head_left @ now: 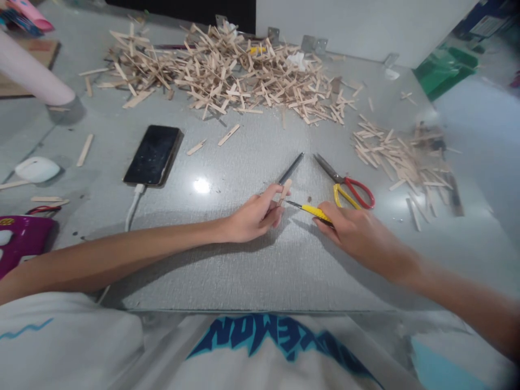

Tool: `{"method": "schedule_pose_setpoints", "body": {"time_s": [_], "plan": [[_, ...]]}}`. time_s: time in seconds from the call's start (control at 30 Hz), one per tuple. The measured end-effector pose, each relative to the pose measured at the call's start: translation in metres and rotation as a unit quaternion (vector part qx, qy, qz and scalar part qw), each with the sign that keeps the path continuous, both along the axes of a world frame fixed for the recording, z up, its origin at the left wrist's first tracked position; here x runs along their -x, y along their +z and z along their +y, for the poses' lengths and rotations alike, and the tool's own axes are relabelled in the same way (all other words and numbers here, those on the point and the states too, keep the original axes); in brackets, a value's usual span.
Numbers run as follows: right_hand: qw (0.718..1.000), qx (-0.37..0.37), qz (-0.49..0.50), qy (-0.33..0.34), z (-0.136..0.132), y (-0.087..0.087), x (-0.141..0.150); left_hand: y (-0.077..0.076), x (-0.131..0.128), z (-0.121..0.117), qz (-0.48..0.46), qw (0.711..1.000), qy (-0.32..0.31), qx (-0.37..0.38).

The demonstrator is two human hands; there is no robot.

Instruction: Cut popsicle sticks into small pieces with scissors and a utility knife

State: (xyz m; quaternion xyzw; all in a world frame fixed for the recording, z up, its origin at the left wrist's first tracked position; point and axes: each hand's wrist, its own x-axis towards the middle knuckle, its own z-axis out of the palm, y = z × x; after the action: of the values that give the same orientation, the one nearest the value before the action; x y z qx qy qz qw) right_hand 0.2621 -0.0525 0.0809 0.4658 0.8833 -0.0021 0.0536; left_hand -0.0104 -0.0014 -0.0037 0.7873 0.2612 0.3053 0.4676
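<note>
Between the thumb and fingers of my left hand [257, 216] is a short flat wooden stick [286, 189], held tilted upward. My right hand [352, 225] is closed around a yellow utility knife [314, 211], its dark blade pointing left toward the stick's lower end. Whether blade and stick touch, I cannot tell. Just beyond my left hand lies a dark pen-like rod [291, 167], partly hidden by the fingers. Scissors [343, 183] with one red and one yellow handle rest past my right hand, blades pointing away.
A big heap of wooden stick pieces [244, 76] spreads along the back. A smaller pile [394, 154] lies at the right, partly blurred. A phone [153, 156] with a white cable [133, 208] sits left of centre. A purple device [24, 244] and white mouse-like object [37, 169] are far left.
</note>
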Motion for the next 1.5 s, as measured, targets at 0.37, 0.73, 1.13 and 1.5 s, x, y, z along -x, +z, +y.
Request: {"method": "schedule_pose_setpoints", "body": {"time_s": [0.37,0.73,1.13,1.5], "plan": [[0.991,-0.082,-0.088,-0.053,-0.033,0.010,0.033,-0.010,0.001,-0.001,0.096,0.995,0.013,-0.037],[0.990,-0.011,-0.137,-0.022,-0.004,0.024,0.027,-0.009,-0.001,-0.001,0.129,0.990,0.012,-0.057],[0.993,0.052,-0.102,-0.020,0.004,0.021,0.020,-0.012,0.000,0.000,0.081,0.996,-0.004,-0.037],[0.929,0.327,0.173,-0.007,0.063,0.013,-0.017,-0.002,0.003,0.003,0.028,0.998,-0.051,-0.011]]}}
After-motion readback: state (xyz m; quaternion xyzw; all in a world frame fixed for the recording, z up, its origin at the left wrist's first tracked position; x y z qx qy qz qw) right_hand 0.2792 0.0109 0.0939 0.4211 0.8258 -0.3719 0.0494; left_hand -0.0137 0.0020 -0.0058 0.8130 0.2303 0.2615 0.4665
